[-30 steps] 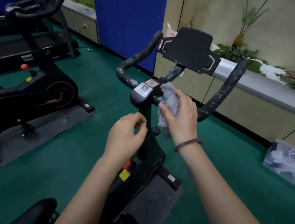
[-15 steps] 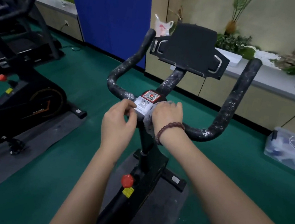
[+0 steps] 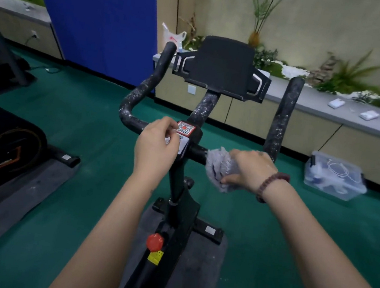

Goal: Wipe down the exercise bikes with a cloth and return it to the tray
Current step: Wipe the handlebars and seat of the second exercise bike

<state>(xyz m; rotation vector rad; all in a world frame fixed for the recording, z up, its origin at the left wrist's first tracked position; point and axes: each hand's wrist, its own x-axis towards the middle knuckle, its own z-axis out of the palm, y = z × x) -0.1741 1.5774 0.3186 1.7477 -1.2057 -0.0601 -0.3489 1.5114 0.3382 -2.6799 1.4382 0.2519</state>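
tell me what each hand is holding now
Left hand: fingers curled at the sticker, grip cannot be told.
Right hand: grips the cloth on the handlebar.

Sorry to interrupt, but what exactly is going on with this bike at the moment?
A person is wiping the exercise bike with a grey cloth. The right hand grips the cloth, wrapped round the handlebar just right of the centre post. The left hand is at the QR sticker, fingertips on it; whether it pinches anything is unclear. The handlebar looks speckled white, so the wiping seems unfinished.
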